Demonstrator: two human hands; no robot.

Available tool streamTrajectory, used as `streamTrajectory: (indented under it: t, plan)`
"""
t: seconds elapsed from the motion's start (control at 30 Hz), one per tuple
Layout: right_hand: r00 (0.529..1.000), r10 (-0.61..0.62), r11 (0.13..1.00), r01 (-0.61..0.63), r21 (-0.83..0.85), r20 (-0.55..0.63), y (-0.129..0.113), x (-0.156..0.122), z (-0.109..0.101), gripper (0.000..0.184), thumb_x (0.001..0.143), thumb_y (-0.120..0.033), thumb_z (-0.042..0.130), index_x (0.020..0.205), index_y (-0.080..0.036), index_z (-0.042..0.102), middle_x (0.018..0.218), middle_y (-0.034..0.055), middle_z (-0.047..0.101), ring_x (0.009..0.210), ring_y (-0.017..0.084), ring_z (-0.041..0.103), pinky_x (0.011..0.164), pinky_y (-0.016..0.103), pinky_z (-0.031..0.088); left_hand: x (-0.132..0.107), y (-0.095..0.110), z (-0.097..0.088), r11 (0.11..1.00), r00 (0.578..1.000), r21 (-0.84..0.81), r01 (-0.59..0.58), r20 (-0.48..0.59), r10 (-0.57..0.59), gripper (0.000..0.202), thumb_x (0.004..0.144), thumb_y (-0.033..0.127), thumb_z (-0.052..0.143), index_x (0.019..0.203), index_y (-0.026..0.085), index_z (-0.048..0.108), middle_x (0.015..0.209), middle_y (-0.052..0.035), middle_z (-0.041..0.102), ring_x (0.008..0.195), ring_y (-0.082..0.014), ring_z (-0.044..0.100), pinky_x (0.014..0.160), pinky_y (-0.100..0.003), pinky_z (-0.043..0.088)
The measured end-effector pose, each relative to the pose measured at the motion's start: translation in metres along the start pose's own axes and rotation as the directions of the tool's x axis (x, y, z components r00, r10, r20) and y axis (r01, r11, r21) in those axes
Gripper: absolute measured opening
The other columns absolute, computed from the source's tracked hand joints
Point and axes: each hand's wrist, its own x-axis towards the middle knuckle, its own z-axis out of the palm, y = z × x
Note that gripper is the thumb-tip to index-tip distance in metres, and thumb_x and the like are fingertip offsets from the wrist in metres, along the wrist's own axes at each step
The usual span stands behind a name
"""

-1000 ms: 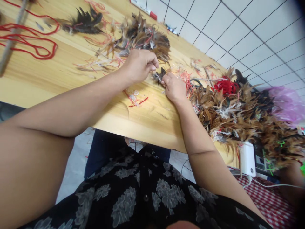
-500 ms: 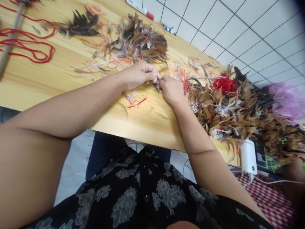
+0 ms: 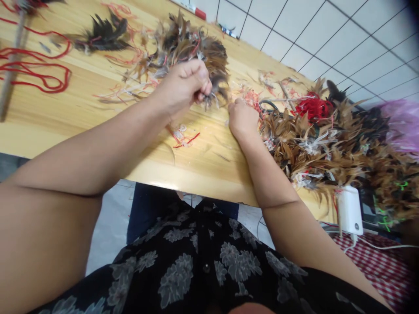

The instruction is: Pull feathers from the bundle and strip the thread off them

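My left hand (image 3: 183,85) is lifted a little off the wooden table (image 3: 81,113) and closed in a fist on a small tuft of dark feathers (image 3: 211,98) that hangs from its fingers. Just behind it lies a pile of brown and grey feathers (image 3: 193,50) tangled with red thread. My right hand (image 3: 242,118) rests on the table to the right, fingers curled shut; what they hold is hidden. A big heap of brown feathers (image 3: 324,144) lies right beside it.
Red cord (image 3: 36,74) loops over the table's left, next to a stick (image 3: 9,74). A dark feather bundle (image 3: 101,32) lies at the back. A red thread ball (image 3: 312,107) sits in the heap. A white charger (image 3: 349,211) hangs by the table edge. Thread scraps (image 3: 183,135) litter the front.
My left hand has risen and pulled back left with the dark tuft, away from my right hand. The two hands were pinched together on the tuft half a second ago.
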Motion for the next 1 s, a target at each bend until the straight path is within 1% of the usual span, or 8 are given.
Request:
streamTrajectory:
  t: [0.17,0.3,0.4,0.53,0.63,0.77,0.87,1.0]
  plan:
    - [0.998,0.045,0.999,-0.045,-0.001,-0.038,-0.006,-0.004,-0.006,0.033,0.114,-0.048,0.063,0.092,-0.025,0.070,0.099,0.0097,0.078,0.108,0.029,0.075,0.100,0.044,0.061,0.004,0.004,-0.008,0.994,0.995,0.060,-0.096,0.019,0.095,0.079,0.081,0.098,0.086,0.073,0.029,0.049,0.078,-0.0037,0.063,0.071,-0.0193,0.048,0.072,-0.043,0.044]
    - [0.996,0.046,0.951,-0.066,0.304,0.073,-0.025,-0.004,-0.008,0.060,0.109,-0.079,0.065,0.082,-0.025,0.061,0.075,0.0016,0.063,0.080,0.019,0.065,0.078,0.033,0.057,0.006,-0.013,-0.013,0.898,0.953,0.339,-0.282,0.205,0.222,0.062,0.108,0.085,0.061,0.081,0.029,0.061,0.087,-0.0097,0.073,0.082,-0.0272,0.066,0.085,-0.049,0.055]
    - [0.976,0.054,0.796,-0.170,0.581,0.211,-0.036,-0.005,-0.014,0.072,0.095,-0.095,0.072,0.082,-0.025,0.059,0.065,-0.0055,0.051,0.060,0.012,0.047,0.059,0.026,0.043,0.006,-0.019,-0.015,0.740,0.894,0.509,-0.440,0.330,0.305,0.053,0.114,0.068,0.051,0.087,0.025,0.069,0.092,-0.0127,0.076,0.093,-0.0324,0.073,0.092,-0.053,0.058]
    - [0.946,0.019,0.648,-0.258,0.716,0.324,-0.043,-0.006,-0.020,0.078,0.069,-0.093,0.095,0.080,-0.023,0.062,0.061,-0.0103,0.044,0.055,0.007,0.036,0.053,0.024,0.028,0.008,-0.020,-0.016,0.680,0.857,0.532,-0.505,0.400,0.323,0.046,0.113,0.062,0.052,0.086,0.027,0.067,0.096,-0.0104,0.080,0.098,-0.0315,0.074,0.103,-0.056,0.061]
    - [0.948,0.037,0.613,-0.271,0.742,0.315,-0.043,-0.005,-0.019,0.079,0.065,-0.087,0.101,0.074,-0.024,0.055,0.060,-0.0111,0.044,0.055,0.006,0.035,0.054,0.023,0.025,0.008,-0.021,-0.017,0.695,0.841,0.481,-0.535,0.388,0.378,0.044,0.111,0.058,0.057,0.082,0.027,0.066,0.104,-0.0098,0.084,0.102,-0.0296,0.076,0.102,-0.055,0.063]
    - [0.966,0.084,0.622,-0.241,0.745,0.243,-0.041,-0.004,-0.015,0.075,0.077,-0.078,0.099,0.074,-0.025,0.047,0.061,-0.0116,0.042,0.057,0.006,0.034,0.059,0.023,0.028,0.007,-0.024,-0.019,0.768,0.908,0.484,-0.419,0.218,0.358,0.036,0.106,0.052,0.069,0.084,0.024,0.071,0.109,-0.0111,0.084,0.107,-0.0292,0.078,0.100,-0.049,0.063]
    - [0.981,0.100,0.668,-0.191,0.719,0.168,-0.039,-0.004,-0.012,0.064,0.092,-0.068,0.092,0.077,-0.026,0.045,0.064,-0.0107,0.043,0.060,0.008,0.034,0.063,0.024,0.030,0.006,-0.026,-0.019,0.824,0.974,0.520,-0.224,0.080,0.214,0.023,0.101,0.043,0.078,0.093,0.022,0.076,0.102,-0.0083,0.081,0.101,-0.0268,0.076,0.097,-0.043,0.061]
    - [0.993,0.089,0.802,-0.115,0.586,0.073,-0.038,-0.007,-0.002,0.041,0.106,-0.040,0.078,0.081,-0.025,0.049,0.070,-0.0085,0.042,0.068,0.011,0.038,0.072,0.026,0.037,0.003,-0.032,-0.012,0.900,0.998,0.432,-0.052,0.052,0.032,0.019,0.099,0.038,0.080,0.102,0.019,0.078,0.097,-0.0057,0.078,0.094,-0.0246,0.074,0.090,-0.039,0.060]
